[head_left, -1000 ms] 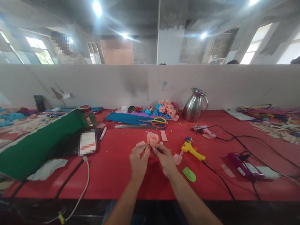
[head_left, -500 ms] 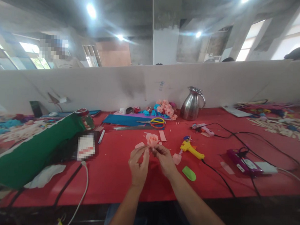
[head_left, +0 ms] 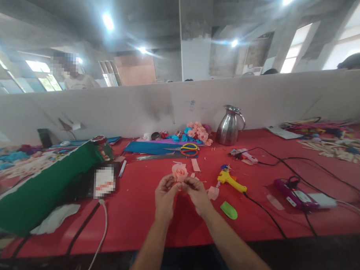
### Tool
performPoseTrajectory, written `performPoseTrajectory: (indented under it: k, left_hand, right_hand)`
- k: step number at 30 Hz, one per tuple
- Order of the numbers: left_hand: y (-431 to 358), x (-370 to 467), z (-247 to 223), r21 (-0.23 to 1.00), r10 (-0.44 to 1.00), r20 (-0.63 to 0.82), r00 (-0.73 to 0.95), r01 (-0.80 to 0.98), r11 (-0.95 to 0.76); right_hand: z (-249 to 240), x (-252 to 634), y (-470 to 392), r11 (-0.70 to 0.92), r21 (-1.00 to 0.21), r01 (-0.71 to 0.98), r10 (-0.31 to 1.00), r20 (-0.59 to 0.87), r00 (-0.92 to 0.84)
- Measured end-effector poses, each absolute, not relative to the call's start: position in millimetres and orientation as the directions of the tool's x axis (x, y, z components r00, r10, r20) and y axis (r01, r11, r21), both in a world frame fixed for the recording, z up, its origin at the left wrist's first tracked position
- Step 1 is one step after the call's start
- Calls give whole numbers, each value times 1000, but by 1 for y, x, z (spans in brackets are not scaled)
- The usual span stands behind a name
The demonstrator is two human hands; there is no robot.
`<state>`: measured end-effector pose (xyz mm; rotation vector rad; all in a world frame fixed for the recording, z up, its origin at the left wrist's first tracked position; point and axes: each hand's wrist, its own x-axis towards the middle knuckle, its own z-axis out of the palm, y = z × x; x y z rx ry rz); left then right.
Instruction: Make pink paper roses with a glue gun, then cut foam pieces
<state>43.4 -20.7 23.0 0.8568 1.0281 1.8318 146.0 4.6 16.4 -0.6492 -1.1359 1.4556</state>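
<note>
A pink paper flower (head_left: 179, 172) is held upright between my two hands over the red table (head_left: 130, 212). My left hand (head_left: 165, 193) pinches its base from the left, fingers curled. From the right, my right hand (head_left: 198, 194) grips the base too, thumb and fingers pressed together. Both sets of fingertips nearly touch just below the bloom. Loose pink paper pieces (head_left: 212, 193) lie right of my right hand, and a pink strip (head_left: 195, 165) is behind it. A yellow glue gun (head_left: 232, 181) rests farther right, with a green piece (head_left: 229, 210) in front of it.
Scissors (head_left: 187, 148) lie on blue sheets (head_left: 144, 147), below a heap of pink and blue flowers (head_left: 199, 132). A steel jug (head_left: 228, 127) stands at the back. Cords run from a purple power strip (head_left: 296, 195) at right. A green box (head_left: 48, 185) and jar (head_left: 102, 147) are at left.
The flower has tilted more toward me, showing its face, and shifted slightly left. My left hand's fingers have curled in closer to its base. The camera view has shifted slightly.
</note>
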Motion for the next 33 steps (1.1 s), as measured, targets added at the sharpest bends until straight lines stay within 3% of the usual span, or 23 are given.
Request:
performPoseTrajectory:
  k: [4, 9, 15, 19, 26, 33]
  left_hand:
    - [-20, 47, 22, 887, 858, 209, -469, -278, -368]
    - [-21, 49, 21, 880, 844, 142, -517, -324, -347]
    - [-26, 54, 19, 888, 827, 93, -554, -331, -321]
    - [-29, 56, 15, 887, 847, 134, -515, -319, -334]
    - [-27, 49, 12, 906, 856, 232, -462, -217, -363]
    - [-31, 40, 10, 926, 901, 219, -374, -210, -312]
  right_hand:
    - [15, 146, 4, 124, -906, -405, 944, 233, -232]
    - [11, 145, 7, 181, -913, -367, 948, 261, -182]
    - [15, 145, 1, 371, -915, -160, 924, 381, -34]
    - [19, 146, -6, 500, -864, -60, 866, 500, 15]
    - [9, 145, -5, 564, -821, -86, 824, 566, 3]
    - [10, 145, -6, 548, -830, -108, 832, 554, -37]
